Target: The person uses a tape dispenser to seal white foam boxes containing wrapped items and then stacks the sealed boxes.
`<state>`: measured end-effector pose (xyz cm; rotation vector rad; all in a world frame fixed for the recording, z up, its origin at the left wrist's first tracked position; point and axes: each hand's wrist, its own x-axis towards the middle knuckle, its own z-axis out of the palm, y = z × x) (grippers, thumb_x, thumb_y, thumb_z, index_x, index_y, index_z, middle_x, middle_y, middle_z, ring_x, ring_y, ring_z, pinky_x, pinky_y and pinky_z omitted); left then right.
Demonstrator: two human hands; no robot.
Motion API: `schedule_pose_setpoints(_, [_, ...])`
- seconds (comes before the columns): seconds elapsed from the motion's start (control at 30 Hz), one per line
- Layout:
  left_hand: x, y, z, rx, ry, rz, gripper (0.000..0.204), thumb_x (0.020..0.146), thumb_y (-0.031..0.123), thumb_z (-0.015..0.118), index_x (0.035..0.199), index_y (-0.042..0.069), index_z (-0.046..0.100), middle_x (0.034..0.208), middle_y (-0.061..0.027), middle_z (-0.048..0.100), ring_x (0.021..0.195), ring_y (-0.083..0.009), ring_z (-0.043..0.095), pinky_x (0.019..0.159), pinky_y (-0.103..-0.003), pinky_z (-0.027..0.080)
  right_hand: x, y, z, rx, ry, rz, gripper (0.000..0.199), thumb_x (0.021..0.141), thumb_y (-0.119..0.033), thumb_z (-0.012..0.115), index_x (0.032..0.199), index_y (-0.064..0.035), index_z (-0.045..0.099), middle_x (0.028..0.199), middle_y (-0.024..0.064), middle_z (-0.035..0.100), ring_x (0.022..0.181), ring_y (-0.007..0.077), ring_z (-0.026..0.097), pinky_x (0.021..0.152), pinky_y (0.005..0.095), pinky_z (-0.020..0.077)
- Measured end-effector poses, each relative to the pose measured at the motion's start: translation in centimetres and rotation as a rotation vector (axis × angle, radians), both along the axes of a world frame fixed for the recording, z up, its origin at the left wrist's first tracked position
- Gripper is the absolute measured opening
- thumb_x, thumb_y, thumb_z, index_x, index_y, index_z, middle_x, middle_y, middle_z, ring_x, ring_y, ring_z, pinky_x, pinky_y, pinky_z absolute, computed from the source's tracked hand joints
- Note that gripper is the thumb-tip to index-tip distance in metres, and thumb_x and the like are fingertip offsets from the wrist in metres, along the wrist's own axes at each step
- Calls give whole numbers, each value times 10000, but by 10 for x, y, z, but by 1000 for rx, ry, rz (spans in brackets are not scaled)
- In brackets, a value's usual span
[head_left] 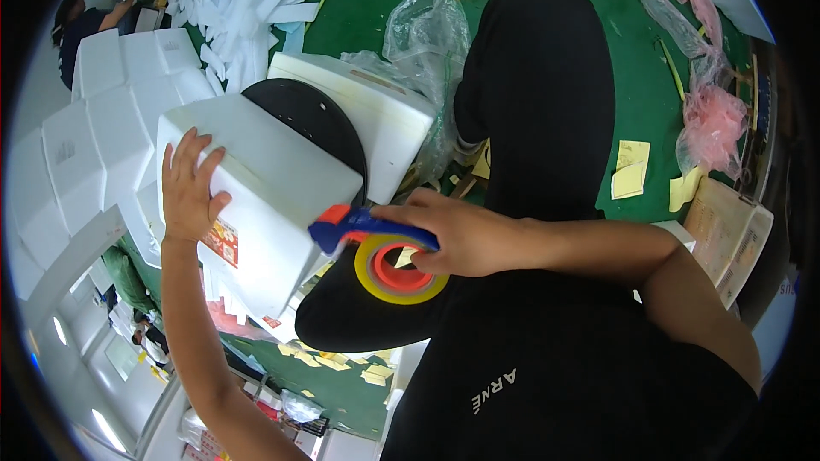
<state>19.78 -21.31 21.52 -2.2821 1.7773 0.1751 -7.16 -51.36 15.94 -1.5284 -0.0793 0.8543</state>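
A white foam box [265, 154] sits tilted in front of me on a round black stool-like disc [320, 115]. My left hand [190, 188] lies against its left end with the fingers spread, above an orange printed label [221, 243]. In my right hand [457, 230] is a blue and red tape dispenser [371, 226], gripped by its handle. It carries a roll of yellow-edged tape [376, 277]. The dispenser's front end is close to the box's near right corner; whether it touches cannot be made out.
Another foam box [376, 107] stands just behind. Stacked foam boxes [111, 119] rise at the left, near a heap of white foam strips [235, 8]. Clear plastic bags [427, 34], pink plastic [713, 124] and yellow papers [630, 169] lie on the green floor. A person [81, 30] is at the far left.
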Motion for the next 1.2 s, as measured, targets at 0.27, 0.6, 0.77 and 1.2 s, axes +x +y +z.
schedule_pose_setpoints(0.27, [-31,74,-4,271,-128,1560,551,992,492,226,1432,195,373,1314,-192,537,1199,-417,508,977,-493,407,-27,-24,3,-26,43,-322,663,804,-114,668,1414,-84,408,1073,129,490,967,234,573,864,300,476])
schedule_pose_setpoints(0.6, [-130,-27,-32,-359,32,813,547,962,302,466,1470,138,349,1562,-120,237,1445,-297,204,1148,-505,98,-53,-35,5,-56,12,-293,677,812,-159,688,1423,-105,401,1090,129,488,1028,229,534,890,304,453])
schedule_pose_setpoints(0.77, [-125,-42,-40,-357,-19,962,531,992,338,413,1480,147,332,1568,-118,220,1450,-301,189,1143,-507,107,-64,-5,-9,5,-9,-83,732,812,-207,642,1470,-134,330,1139,174,463,956,292,577,816,332,487])
schedule_pose_setpoints(1.2, [-126,-61,-44,-390,-79,996,524,998,308,392,1482,122,319,1563,-146,220,1443,-322,199,1144,-507,120,35,155,-69,50,-447,117,534,734,-124,629,1262,-96,554,1182,264,537,1015,406,595,883,430,483])
